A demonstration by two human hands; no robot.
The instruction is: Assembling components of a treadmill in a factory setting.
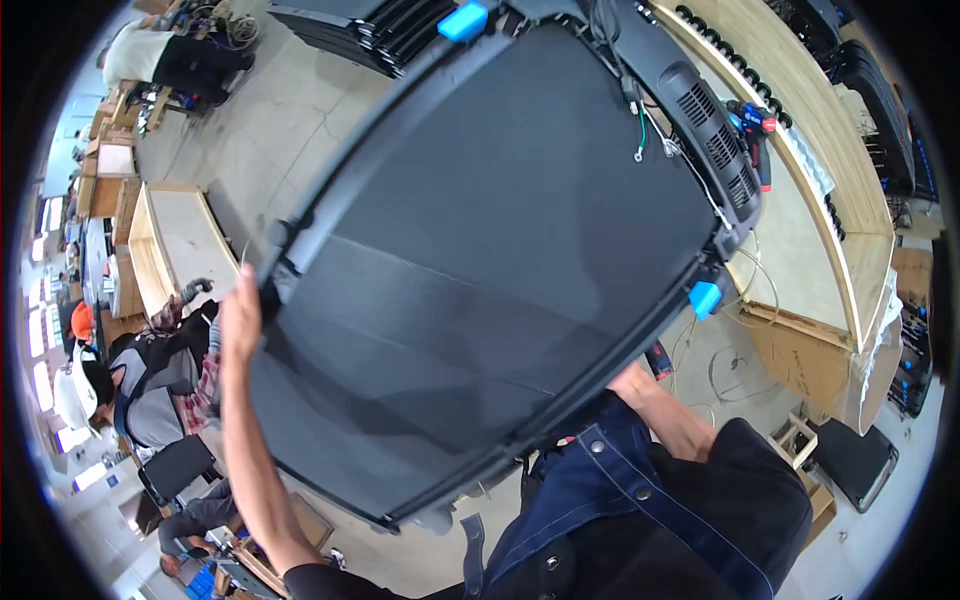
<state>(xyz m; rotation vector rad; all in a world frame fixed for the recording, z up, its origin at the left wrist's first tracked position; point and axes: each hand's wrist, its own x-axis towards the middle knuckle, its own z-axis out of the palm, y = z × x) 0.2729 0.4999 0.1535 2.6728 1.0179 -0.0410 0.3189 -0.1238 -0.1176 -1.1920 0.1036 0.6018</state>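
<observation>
Head view: we see black treadmill deck (450, 230) across our front, between both hands; left hand (240, 318) is against left edge, right hand (630, 383) under near rail (585, 391); fingers are hidden, so we cannot tell either grip; we judge it heavy, stiff; belt probably slippery; better hold rails, avoid fragile loose wires (641, 140).

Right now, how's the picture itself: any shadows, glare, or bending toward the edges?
Head view, centre: soft shadows darken parts of the broad, flat black belt, with a faint sheen across its middle band; head view, left rim: the bright white rectangular panels look washed out; head view, right: the long pale wooden crate bows, likely fisheye distortion; head view, corners: fade to black.
</observation>
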